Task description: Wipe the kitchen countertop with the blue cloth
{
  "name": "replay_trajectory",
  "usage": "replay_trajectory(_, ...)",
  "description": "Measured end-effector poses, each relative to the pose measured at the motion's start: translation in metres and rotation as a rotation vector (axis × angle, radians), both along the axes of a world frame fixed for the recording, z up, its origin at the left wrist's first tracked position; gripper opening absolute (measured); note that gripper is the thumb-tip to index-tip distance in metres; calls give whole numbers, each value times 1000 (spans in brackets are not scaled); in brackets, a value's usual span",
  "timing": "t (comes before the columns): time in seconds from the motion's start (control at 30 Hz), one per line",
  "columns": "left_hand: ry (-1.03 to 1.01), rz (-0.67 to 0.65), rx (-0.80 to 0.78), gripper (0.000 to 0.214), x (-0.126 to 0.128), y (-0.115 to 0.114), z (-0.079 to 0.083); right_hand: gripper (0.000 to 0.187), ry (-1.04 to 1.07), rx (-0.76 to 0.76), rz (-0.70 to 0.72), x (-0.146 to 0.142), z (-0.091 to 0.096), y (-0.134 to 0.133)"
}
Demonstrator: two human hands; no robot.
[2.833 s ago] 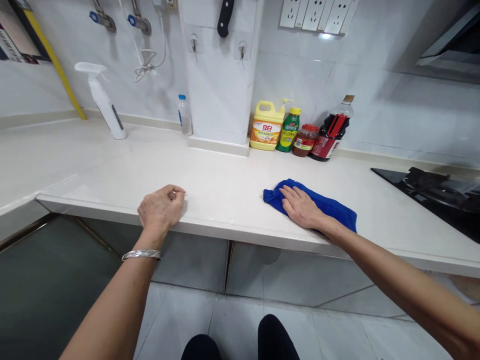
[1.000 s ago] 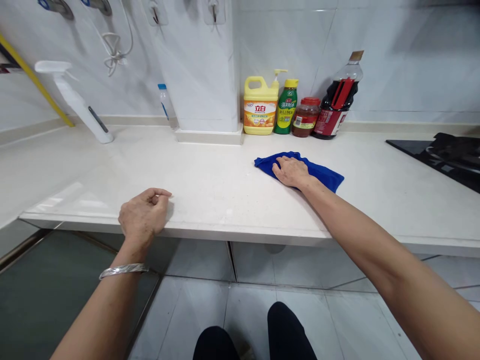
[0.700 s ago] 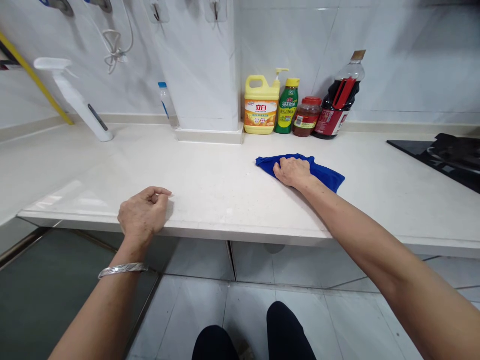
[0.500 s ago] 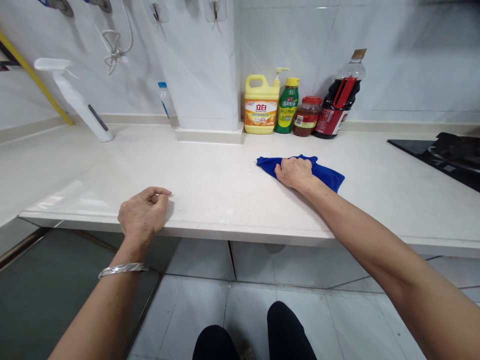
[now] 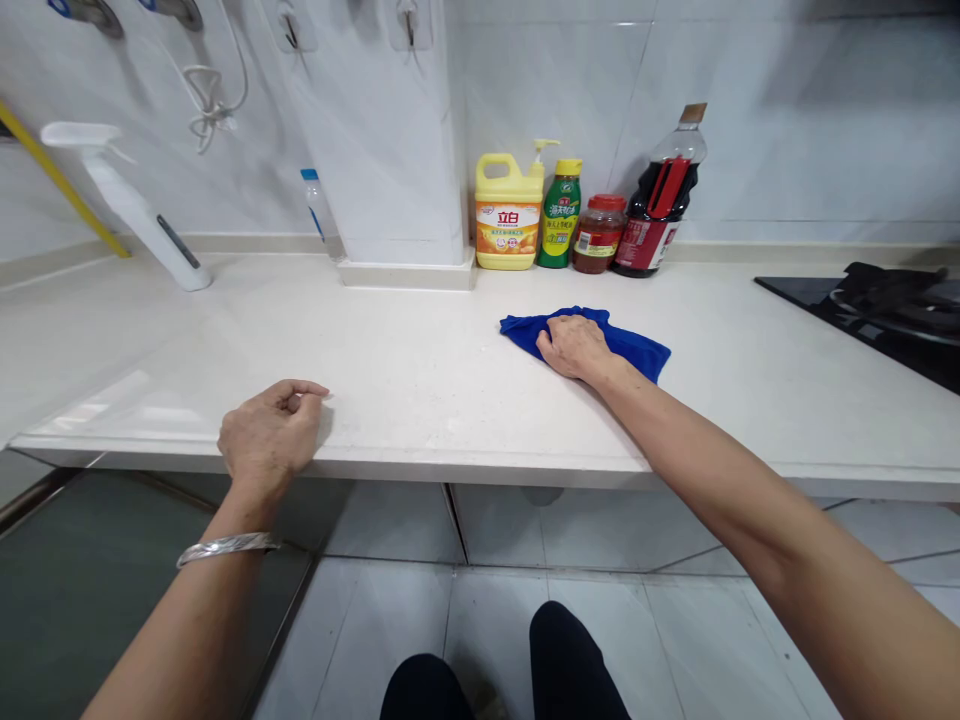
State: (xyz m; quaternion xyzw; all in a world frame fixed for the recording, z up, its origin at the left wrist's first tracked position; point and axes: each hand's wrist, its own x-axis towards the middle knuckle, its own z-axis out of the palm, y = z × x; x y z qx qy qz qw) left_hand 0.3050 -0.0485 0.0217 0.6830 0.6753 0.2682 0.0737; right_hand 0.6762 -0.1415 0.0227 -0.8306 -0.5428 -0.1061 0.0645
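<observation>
A blue cloth (image 5: 634, 350) lies crumpled on the white countertop (image 5: 405, 360). My right hand (image 5: 574, 346) presses down on it with the fingers curled into the fabric, and part of the cloth spreads out to the right beyond the wrist. Near the front edge of the counter rests my left hand (image 5: 270, 428), a loose fist with the forefinger reaching a little forward. Nothing shows in that fist, and a silver bangle (image 5: 229, 546) circles the wrist below it.
Along the back wall stand a yellow detergent jug (image 5: 508, 220), a green sauce bottle (image 5: 560, 215), a red-lidded jar (image 5: 598, 235) and a big dark sauce bottle (image 5: 660, 195). A white spray bottle (image 5: 142, 215) is at left, a black gas stove (image 5: 877, 310) at right. A wall pillar (image 5: 390, 150) juts out.
The view has turned slightly to the right, so everything sits a little further left in the picture. Against the counter, both hands and the cloth look unmoved.
</observation>
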Motion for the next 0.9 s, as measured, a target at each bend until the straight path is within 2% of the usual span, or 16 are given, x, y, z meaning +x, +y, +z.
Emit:
replay_trajectory(0.23,18,4,-1,29,2,1,0,46,83,43,33,10,-5,5)
replay_trajectory(0.9,12,3,12,27,-2,4,-4,48,71,-43,65,8,0,1)
